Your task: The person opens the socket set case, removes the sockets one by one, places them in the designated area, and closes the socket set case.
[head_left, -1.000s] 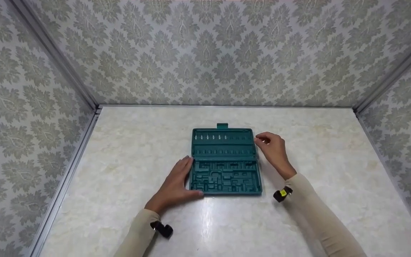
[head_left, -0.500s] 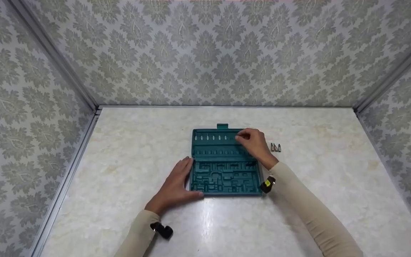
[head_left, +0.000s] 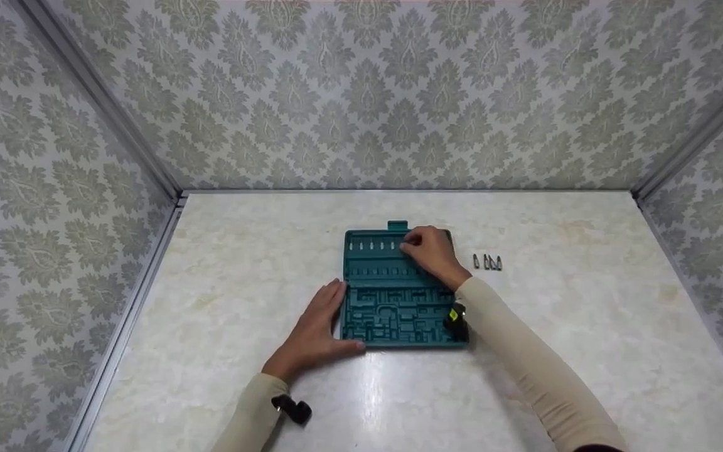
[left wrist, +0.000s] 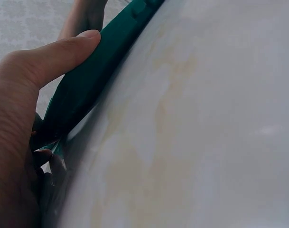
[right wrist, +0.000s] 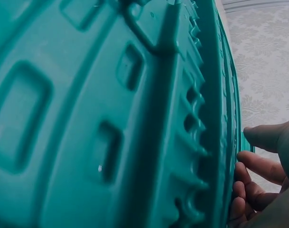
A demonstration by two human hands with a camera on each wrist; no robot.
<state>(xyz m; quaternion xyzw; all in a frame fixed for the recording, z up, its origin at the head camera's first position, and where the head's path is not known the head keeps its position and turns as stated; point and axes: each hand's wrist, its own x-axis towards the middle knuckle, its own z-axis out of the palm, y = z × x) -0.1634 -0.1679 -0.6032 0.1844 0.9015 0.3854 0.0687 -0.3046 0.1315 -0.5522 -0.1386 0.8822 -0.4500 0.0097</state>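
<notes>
A green plastic tool case [head_left: 399, 344] lies unfolded on the table, its lid half away from me. Small metal bits [head_left: 371, 246] stand in a row of slots in the lid. My left hand [head_left: 314, 329] rests at the near left corner, fingers along the left side. Its thumb [left wrist: 85, 42] lies on the case's front edge. The right hand [head_left: 432, 251] is over the lid, thumb and index fingertips at the right end of the bit row. In the right wrist view its fingers [right wrist: 263, 166] are beyond the case wall; whether they hold a bit is hidden.
Several loose bits [head_left: 492, 262] lie on the table [head_left: 562, 289] right of the lid. The case's latch tab [head_left: 397, 225] sticks out at the far edge. Patterned walls [head_left: 368, 94] close in the table at the back and sides.
My right hand has moved left from beside the lid to over the bit row, uncovering the loose bits on the table. The left hand keeps its place. The head view has shifted slightly.
</notes>
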